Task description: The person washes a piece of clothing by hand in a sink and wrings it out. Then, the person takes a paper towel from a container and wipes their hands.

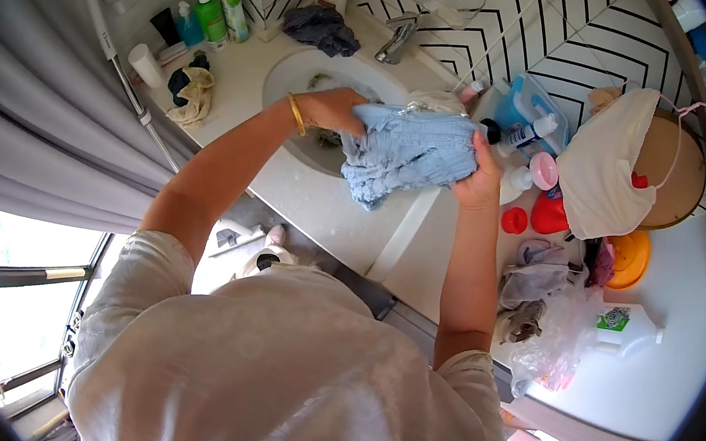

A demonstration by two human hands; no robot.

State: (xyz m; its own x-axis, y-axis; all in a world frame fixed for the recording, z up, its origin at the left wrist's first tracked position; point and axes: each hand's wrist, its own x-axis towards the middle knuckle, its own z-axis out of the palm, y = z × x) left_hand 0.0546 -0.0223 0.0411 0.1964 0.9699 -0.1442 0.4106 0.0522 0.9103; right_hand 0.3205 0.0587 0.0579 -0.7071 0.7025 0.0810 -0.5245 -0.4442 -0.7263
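Over the right side of the sink [277, 90], a bunched blue cloth [418, 149] is held between both hands. Dark bits and pale patches lie in the basin, perhaps suds, though the view is too unclear to be sure. With forearm reaching forward, the left hand [333, 110] grips the cloth's left edge; the right hand [480, 176] pinches its right edge, thumb uppermost. A green pump bottle [211, 20] stands on the bench [311, 203].
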